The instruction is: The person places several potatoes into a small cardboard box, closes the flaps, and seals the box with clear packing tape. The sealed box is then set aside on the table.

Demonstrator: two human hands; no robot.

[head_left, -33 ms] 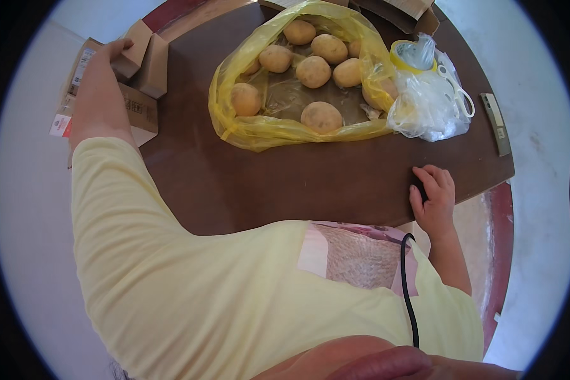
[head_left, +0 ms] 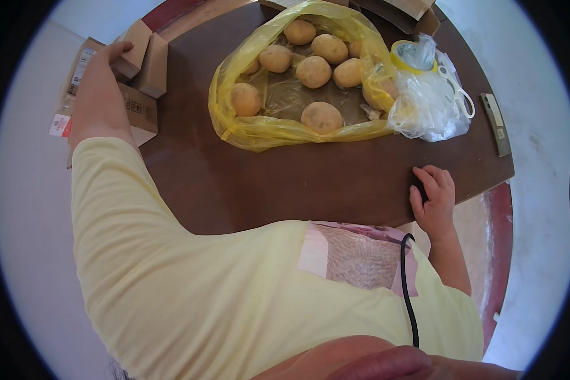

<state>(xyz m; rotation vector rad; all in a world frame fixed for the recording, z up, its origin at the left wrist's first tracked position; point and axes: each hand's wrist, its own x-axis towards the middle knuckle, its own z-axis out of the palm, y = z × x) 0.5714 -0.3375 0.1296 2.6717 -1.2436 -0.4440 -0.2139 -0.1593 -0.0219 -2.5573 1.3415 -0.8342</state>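
The cardboard box (head_left: 136,57) sits at the far left edge of the dark brown table (head_left: 285,183), among other flattened cartons. The left hand (head_left: 98,82) rests on it, fingers extended and loosely curled over its top flap; whether they grip it cannot be told. The right hand (head_left: 432,199) lies at the near table edge, fingers bent over the rim, holding nothing. Beyond those fingers lies an open yellow plastic bag (head_left: 247,130) of potatoes (head_left: 322,116). A clear plastic bag (head_left: 427,104) touches its right side.
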